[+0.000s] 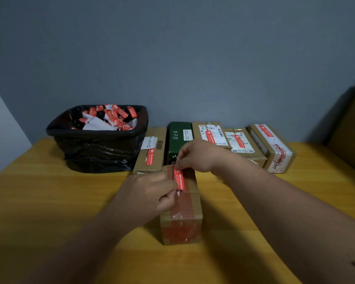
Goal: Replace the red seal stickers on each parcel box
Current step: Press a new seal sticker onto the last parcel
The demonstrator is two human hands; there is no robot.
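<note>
Near edge: the taped brown cardboard parcel (182, 212), red seal sticker (179, 179) lying on its top. Left hand (150, 193) pinches the near end, right hand (195, 155) the far. Keep it taut, smooth flat.

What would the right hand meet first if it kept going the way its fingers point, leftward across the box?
Probably the left hand, close beside the right hand over the red seal sticker both pinch; beyond it, the black-lined bin. Depth is uncertain.
</note>
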